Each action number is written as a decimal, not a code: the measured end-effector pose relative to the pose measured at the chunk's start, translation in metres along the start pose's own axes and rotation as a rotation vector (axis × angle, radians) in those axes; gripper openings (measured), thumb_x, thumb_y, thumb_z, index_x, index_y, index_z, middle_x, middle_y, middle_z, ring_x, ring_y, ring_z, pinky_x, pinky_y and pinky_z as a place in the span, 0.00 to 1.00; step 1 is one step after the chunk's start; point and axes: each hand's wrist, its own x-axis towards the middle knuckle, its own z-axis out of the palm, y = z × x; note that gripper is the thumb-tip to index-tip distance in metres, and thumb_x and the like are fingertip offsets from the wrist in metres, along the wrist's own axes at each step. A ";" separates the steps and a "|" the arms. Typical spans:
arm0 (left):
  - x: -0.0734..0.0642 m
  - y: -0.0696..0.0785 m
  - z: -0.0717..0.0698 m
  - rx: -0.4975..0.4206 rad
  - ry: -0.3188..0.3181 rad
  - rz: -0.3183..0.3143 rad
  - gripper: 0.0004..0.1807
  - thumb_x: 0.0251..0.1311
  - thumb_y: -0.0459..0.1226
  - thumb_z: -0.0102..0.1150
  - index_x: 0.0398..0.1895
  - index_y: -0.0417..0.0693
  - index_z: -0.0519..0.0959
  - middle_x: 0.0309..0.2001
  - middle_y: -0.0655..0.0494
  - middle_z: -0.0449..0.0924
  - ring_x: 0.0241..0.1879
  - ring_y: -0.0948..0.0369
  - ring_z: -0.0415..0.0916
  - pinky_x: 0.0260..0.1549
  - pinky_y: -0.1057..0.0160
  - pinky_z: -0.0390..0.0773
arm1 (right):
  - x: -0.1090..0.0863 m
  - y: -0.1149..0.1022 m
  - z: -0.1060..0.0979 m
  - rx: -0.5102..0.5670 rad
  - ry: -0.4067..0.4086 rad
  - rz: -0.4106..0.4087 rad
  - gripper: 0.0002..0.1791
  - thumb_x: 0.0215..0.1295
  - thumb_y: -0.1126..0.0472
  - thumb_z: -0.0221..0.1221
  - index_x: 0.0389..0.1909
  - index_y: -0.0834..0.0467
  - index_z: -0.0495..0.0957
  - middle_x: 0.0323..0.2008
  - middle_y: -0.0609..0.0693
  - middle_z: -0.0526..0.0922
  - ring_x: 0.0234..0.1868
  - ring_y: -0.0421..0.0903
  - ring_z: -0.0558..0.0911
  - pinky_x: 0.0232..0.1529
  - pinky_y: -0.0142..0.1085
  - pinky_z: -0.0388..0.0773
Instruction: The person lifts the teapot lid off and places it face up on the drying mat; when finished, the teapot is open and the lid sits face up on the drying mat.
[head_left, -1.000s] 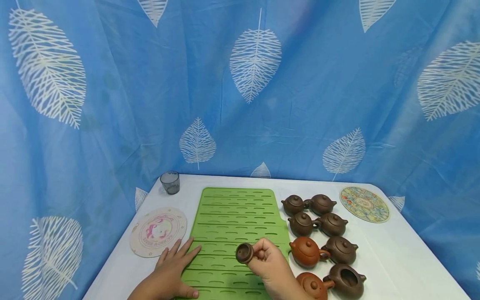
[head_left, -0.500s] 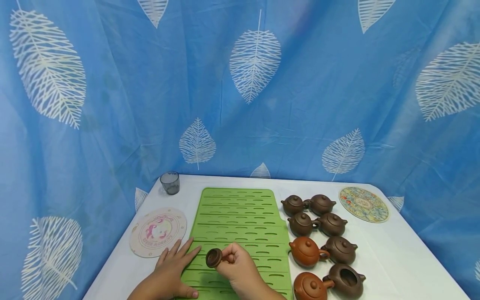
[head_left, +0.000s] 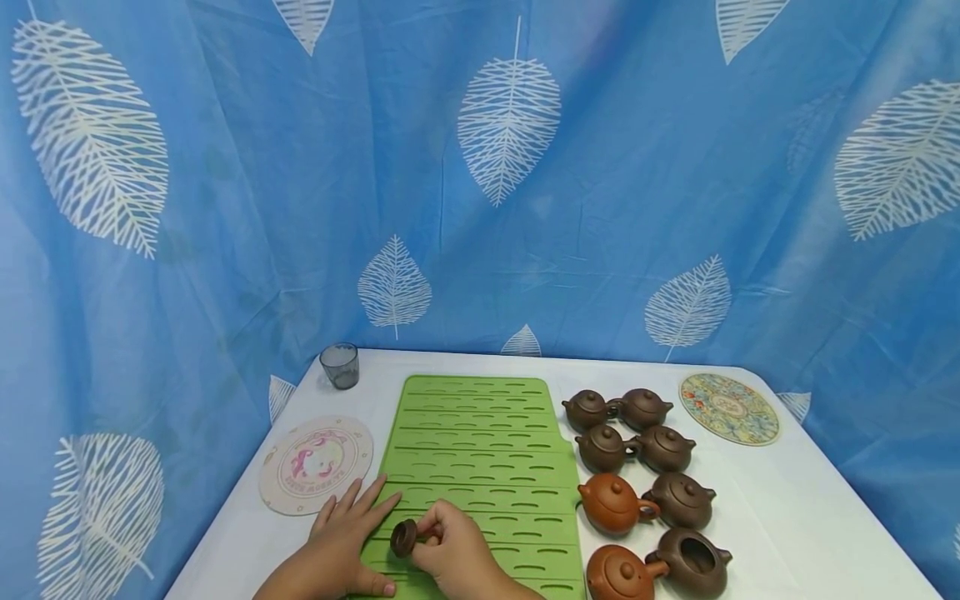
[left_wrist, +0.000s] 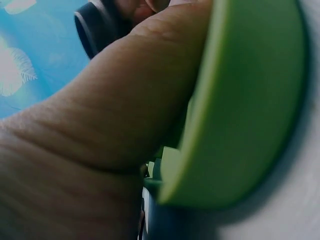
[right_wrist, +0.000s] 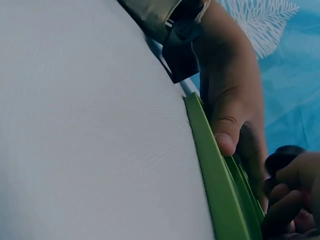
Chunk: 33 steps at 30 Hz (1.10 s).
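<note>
Brown lid [head_left: 403,538] hangs pinched in our right grip [head_left: 455,550], which is narrow around it, tilted with its hollow side toward the left, over the near left part of the green mat [head_left: 480,479]. Our left grip [head_left: 341,542] is wide, fingers spread across the mat's left edge; light pressure there should stop any sliding. We cannot tell how much of the lid our fingers have, since they hide its back, so a firm pinch without squeezing seems wise. The lid is just beside our left thumb and forefinger, and we should leave them room. Levelling it before any contact would guard the rim against a knock. We should also mind our right forearm, near the orange teapot [head_left: 621,575] on the white counter [head_left: 795,533].
</note>
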 end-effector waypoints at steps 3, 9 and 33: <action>0.001 -0.003 0.001 -0.004 0.012 0.005 0.68 0.33 0.70 0.78 0.82 0.59 0.63 0.86 0.46 0.46 0.81 0.30 0.37 0.69 0.19 0.38 | 0.000 0.000 0.003 -0.097 0.022 -0.010 0.09 0.65 0.59 0.72 0.35 0.52 0.79 0.22 0.41 0.78 0.22 0.35 0.72 0.22 0.26 0.67; 0.003 -0.007 0.005 0.001 0.035 0.035 0.67 0.34 0.73 0.76 0.82 0.63 0.63 0.86 0.49 0.46 0.81 0.30 0.38 0.69 0.20 0.38 | -0.004 -0.002 0.008 -0.243 0.033 -0.054 0.11 0.64 0.65 0.69 0.32 0.51 0.76 0.24 0.40 0.76 0.23 0.35 0.72 0.23 0.29 0.69; 0.002 -0.005 0.003 -0.008 0.011 0.005 0.66 0.34 0.71 0.77 0.82 0.62 0.64 0.85 0.48 0.47 0.81 0.30 0.38 0.69 0.19 0.38 | -0.008 -0.012 -0.009 -0.201 0.006 0.013 0.10 0.61 0.66 0.72 0.35 0.55 0.79 0.31 0.46 0.79 0.28 0.38 0.76 0.28 0.29 0.73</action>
